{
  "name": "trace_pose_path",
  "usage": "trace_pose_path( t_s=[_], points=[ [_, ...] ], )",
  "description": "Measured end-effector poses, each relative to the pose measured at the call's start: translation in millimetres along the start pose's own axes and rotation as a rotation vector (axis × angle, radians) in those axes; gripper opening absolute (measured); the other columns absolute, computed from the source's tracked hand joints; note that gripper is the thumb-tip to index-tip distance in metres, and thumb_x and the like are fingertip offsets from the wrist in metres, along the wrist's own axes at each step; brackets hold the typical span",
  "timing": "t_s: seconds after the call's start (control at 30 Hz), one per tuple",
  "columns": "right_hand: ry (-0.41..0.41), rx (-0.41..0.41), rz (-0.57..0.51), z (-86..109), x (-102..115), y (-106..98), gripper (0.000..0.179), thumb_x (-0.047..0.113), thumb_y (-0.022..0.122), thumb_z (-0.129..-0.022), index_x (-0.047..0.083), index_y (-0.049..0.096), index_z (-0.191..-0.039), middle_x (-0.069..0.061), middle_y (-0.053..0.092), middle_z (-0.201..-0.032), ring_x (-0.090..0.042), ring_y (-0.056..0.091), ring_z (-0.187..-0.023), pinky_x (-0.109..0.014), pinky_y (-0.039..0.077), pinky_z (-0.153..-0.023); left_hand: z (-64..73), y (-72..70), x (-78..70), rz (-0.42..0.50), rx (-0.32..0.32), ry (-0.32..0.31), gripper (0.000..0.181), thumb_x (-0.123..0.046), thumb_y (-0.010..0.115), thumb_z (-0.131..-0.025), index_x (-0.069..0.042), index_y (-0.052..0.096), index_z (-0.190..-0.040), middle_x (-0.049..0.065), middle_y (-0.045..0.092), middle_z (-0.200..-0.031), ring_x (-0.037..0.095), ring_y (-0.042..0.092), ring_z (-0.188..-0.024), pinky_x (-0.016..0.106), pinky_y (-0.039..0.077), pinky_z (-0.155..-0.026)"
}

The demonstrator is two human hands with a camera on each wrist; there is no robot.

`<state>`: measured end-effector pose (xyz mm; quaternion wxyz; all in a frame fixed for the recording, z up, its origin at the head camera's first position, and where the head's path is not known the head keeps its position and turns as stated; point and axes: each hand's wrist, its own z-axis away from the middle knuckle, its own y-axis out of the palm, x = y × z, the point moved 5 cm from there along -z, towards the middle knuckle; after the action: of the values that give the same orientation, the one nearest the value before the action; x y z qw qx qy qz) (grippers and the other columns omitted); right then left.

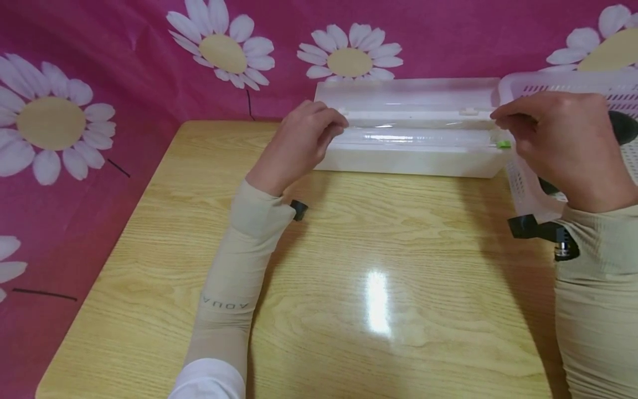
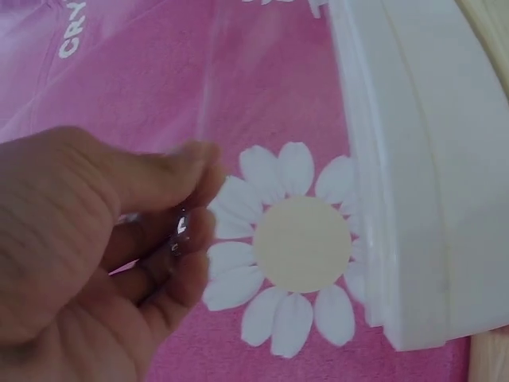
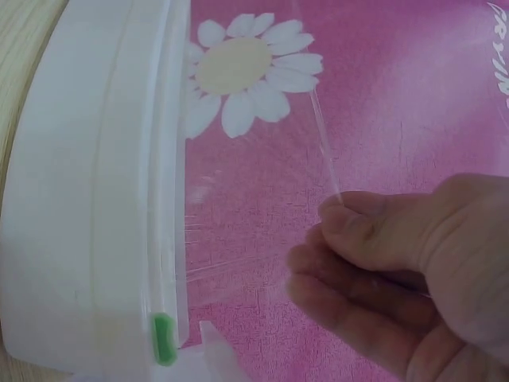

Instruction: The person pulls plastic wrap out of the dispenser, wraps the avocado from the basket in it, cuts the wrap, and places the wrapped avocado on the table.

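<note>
A long white cling film dispenser (image 1: pixel 408 160) stands at the back of the table with its lid (image 1: pixel 408 91) raised. Inside lies a shiny clear roll (image 1: pixel 423 137), and a green slider (image 3: pixel 164 338) sits near its right end. Clear film (image 3: pixel 321 135) stretches out from the dispenser in the right wrist view. My left hand (image 1: pixel 301 141) pinches one corner of it between thumb and fingers, above the dispenser's left end. At the right end, my right hand (image 1: pixel 573 144) pinches the other corner. The film's edge (image 2: pixel 205 103) is barely visible in the left wrist view.
A white perforated plastic basket (image 1: pixel 520 202) stands at the right, beside the dispenser, with dark rounded things (image 1: pixel 623 127) in it. The wood-grain table (image 1: pixel 349 249) reaches a pink flowered cloth (image 1: pixel 279 33) behind and at the left.
</note>
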<state>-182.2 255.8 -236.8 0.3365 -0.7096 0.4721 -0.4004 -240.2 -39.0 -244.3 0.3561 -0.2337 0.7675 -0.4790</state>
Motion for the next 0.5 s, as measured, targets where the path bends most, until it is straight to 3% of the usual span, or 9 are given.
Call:
trace_pose_path(
  t_s=[0.17,0.3,0.5],
  points=[
    [-0.028,-0.002,0.002,-1.2,1.5,2.1,0.017,-0.001,0.054,-0.094,-0.006,0.070,-0.101,-0.030,0.069,-0.098,-0.043,0.062,-0.086,-0.054,0.048,-0.078,3.6,-1.6,2.2,-0.019,0.033,0.032,0.024,-0.012,0.055,-0.098,-0.008,0.068,-0.117,0.007,0.070,-0.108,0.021,0.058,-0.101,0.031,0.049,-0.091],
    [-0.027,0.021,0.005,-2.3,0.5,5.3,0.017,-0.002,0.052,-0.094,-0.006,0.066,-0.103,-0.027,0.066,-0.099,-0.040,0.057,-0.086,-0.051,0.045,-0.078,4.5,-2.6,3.7,-0.005,0.009,0.030,0.023,-0.010,0.055,-0.098,-0.008,0.070,-0.115,0.008,0.070,-0.106,0.022,0.058,-0.101,0.031,0.050,-0.092],
    [0.029,0.068,-0.009,-1.5,-2.1,7.3,0.019,-0.004,0.051,-0.093,-0.006,0.063,-0.108,-0.027,0.062,-0.109,-0.041,0.054,-0.097,-0.058,0.046,-0.088,2.7,-3.3,5.2,0.025,-0.049,0.007,0.021,-0.011,0.056,-0.098,-0.008,0.072,-0.111,0.008,0.071,-0.107,0.021,0.060,-0.101,0.030,0.050,-0.093]
  ],
)
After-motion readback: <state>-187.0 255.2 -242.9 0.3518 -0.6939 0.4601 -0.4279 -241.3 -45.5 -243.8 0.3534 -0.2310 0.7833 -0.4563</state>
